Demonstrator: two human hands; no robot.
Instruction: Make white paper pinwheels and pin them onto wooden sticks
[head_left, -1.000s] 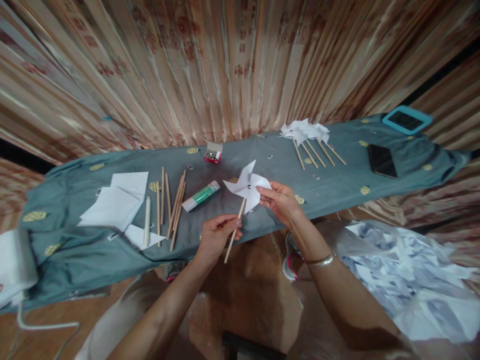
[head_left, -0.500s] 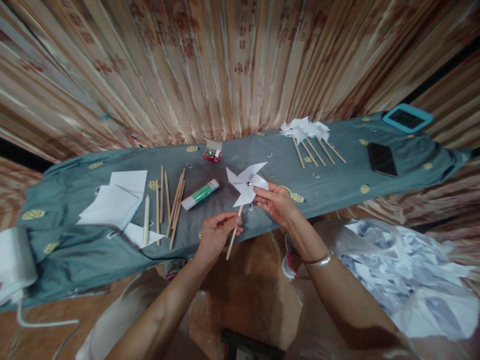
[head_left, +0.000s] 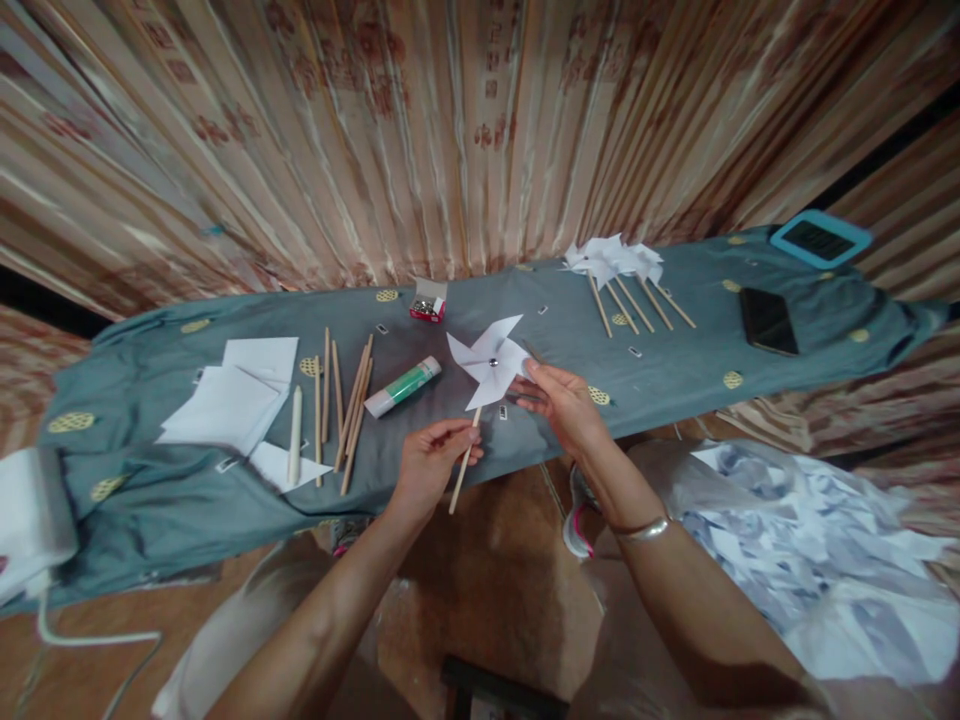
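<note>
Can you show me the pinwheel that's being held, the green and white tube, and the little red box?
Pinwheel [head_left: 493, 363]: head view, on the pin at its centre.
Green and white tube [head_left: 403, 387]: head view, on its middle.
Little red box [head_left: 427, 315]: head view, on its red front wall.

White pinwheel [head_left: 487, 370], yellow-patterned teal cloth [head_left: 675, 370]

Across the tabletop [head_left: 679, 370], from the left of the frame, lie paper sheets [head_left: 225, 408], sticks [head_left: 358, 425] and a glue stick [head_left: 403, 386], with a box of pins [head_left: 428, 302] behind it. At centre, a pinwheel [head_left: 487, 375] is between the left hand [head_left: 433, 460] and right hand [head_left: 568, 405]. Toward the upper right lie other pinwheels [head_left: 609, 262], then a phone [head_left: 769, 320] with a clock [head_left: 820, 239] behind it; paper scraps [head_left: 810, 525] fill the lower right.
</note>
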